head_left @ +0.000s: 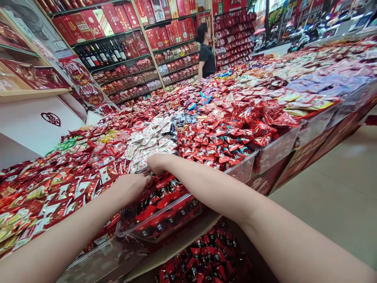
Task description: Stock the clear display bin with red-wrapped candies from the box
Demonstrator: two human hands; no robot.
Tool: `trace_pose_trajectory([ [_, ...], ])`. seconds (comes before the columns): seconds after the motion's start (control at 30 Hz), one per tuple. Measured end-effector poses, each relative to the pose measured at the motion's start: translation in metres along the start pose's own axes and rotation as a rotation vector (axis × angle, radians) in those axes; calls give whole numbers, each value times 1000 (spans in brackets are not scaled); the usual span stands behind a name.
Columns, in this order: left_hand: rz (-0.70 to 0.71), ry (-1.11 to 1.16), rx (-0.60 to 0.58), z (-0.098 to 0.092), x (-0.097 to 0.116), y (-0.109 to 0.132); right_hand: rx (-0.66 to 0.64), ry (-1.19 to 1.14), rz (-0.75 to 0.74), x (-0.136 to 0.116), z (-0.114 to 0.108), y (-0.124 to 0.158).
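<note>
1. Currently, head view: L hand is at the back L part of a clear bin, fingers pointing in twd the middle. Knuckles look curled, but tips are hidden, so can't tell if it's pinching anything.
2. Head view, R hand: wrist bent down over the bin's back edge, next to L hand. Fingers out of sight behind wrist; can't tell grip.
3. Red/black candy pkts sit in that bin, below & in front of both hands. More of the same-looking pkts lie in a cardboard box underneath, btwn the forearms.
4. White pkts are heaped just beyond the hands; red/teal pkts to the R.
5. Bkgd: person in black top near shelves w/ red gift boxes & bottles.
</note>
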State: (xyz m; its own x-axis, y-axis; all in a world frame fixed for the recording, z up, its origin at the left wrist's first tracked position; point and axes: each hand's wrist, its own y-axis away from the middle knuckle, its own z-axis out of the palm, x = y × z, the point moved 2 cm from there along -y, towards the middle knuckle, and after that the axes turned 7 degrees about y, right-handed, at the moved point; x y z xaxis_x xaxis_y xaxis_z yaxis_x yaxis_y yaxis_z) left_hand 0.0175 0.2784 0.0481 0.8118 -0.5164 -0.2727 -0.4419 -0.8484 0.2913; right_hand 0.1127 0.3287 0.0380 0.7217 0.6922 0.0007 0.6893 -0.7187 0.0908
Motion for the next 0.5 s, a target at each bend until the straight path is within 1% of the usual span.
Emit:
trace_pose_trajectory([
  [0.13,30,-87,-44,3,0,-4,-12,12,18,0,0,1],
  [0.23,41,-106,-58,0,2,-2,-13,11,41,-2,-2,4],
  [0.4,33,-84,-75,-9,10,8,-9,5,95,-1,-2,6],
  [0.5,31,-39,-90,-10,12,10,-8,6,135,2,0,6],
])
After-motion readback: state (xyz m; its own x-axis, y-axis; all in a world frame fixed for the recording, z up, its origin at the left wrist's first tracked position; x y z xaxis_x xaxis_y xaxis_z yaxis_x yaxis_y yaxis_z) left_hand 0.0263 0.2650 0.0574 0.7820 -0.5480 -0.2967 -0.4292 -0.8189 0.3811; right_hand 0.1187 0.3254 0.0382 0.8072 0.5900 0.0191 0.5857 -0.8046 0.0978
